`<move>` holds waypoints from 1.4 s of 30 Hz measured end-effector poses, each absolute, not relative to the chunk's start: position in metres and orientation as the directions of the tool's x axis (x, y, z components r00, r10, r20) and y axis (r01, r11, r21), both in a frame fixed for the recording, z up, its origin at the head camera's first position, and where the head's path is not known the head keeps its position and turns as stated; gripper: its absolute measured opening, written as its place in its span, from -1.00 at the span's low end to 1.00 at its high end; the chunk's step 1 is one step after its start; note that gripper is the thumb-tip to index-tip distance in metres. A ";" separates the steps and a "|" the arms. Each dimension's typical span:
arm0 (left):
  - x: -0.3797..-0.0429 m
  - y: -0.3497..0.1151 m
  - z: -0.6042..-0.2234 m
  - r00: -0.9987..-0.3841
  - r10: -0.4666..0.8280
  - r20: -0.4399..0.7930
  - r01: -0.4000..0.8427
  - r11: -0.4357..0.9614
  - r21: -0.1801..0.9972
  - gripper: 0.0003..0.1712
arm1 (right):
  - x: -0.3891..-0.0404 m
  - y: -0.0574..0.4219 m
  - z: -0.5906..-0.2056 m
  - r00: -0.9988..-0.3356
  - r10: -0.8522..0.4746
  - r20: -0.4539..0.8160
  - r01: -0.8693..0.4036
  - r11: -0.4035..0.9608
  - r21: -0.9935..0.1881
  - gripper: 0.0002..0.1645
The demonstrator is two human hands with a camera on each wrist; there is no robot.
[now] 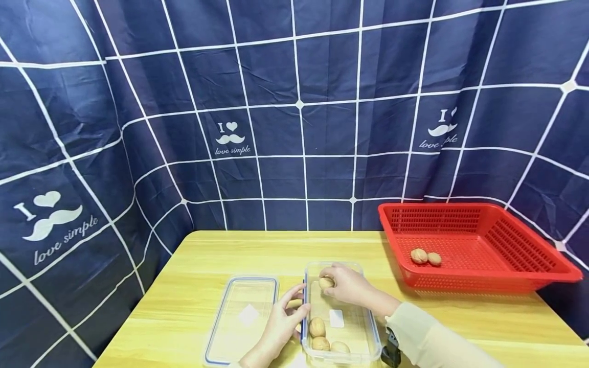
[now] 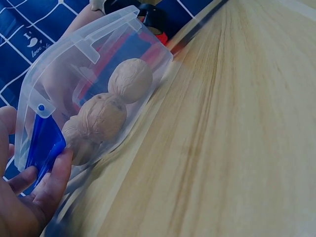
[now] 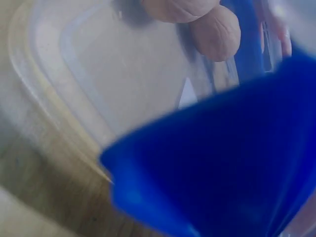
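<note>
Pinching a walnut with right hand, at far-left corner of clear box, lengthwise toward far edge of surface; touching box's left side with loosely spread left hand.

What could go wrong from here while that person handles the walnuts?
The pinched walnut, being rounded, could slip from the right hand and roll. The clear plastic container might shift if the left hand, touching its blue latch, pushes unevenly. The lid beside that hand might get nudged.
</note>
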State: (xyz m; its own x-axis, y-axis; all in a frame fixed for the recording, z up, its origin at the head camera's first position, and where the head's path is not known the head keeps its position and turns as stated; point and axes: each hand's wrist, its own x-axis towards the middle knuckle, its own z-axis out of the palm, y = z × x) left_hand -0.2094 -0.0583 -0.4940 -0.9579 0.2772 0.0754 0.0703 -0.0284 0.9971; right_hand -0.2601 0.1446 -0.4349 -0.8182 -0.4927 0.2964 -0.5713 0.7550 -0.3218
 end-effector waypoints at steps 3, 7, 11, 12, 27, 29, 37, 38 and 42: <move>-0.209 -0.058 -0.494 -0.958 0.278 0.076 0.070 -0.032 0.997 -0.38 | -0.260 0.148 -0.434 -0.815 -0.481 0.325 -0.571 0.765 -0.299 -0.64; -0.209 -0.058 -0.494 -0.958 0.277 0.075 0.069 -0.032 0.997 -0.39 | -0.262 0.152 -0.432 -0.819 -0.458 0.345 -0.561 0.764 -0.319 -0.65; -0.209 -0.058 -0.492 -0.958 0.278 0.073 0.067 -0.029 0.997 -0.40 | -0.264 0.157 -0.431 -0.833 -0.437 0.339 -0.547 0.739 -0.394 -0.64; -0.208 -0.058 -0.492 -0.958 0.279 0.074 0.069 -0.028 0.997 -0.40 | -0.264 0.158 -0.431 -0.839 -0.429 0.335 -0.539 0.736 -0.409 -0.63; -0.207 -0.060 -0.491 -0.958 0.277 0.073 0.064 -0.043 0.997 -0.40 | -0.258 0.172 -0.414 -0.869 -0.342 0.357 -0.484 0.734 -0.475 -0.62; -0.207 -0.059 -0.491 -0.958 0.276 0.075 0.066 -0.044 0.997 -0.40 | -0.258 0.175 -0.412 -0.869 -0.331 0.368 -0.484 0.728 -0.485 -0.62; -0.206 -0.059 -0.493 -0.957 0.277 0.083 0.073 -0.049 0.996 -0.39 | -0.260 0.188 -0.410 -0.858 -0.293 0.422 -0.492 0.707 -0.509 -0.60; -0.206 -0.059 -0.493 -0.957 0.277 0.084 0.073 -0.050 0.996 -0.39 | -0.259 0.190 -0.409 -0.858 -0.288 0.425 -0.491 0.703 -0.515 -0.60; -0.207 -0.059 -0.493 -0.958 0.276 0.082 0.071 -0.050 0.996 -0.39 | -0.258 0.197 -0.407 -0.854 -0.260 0.450 -0.489 0.698 -0.524 -0.62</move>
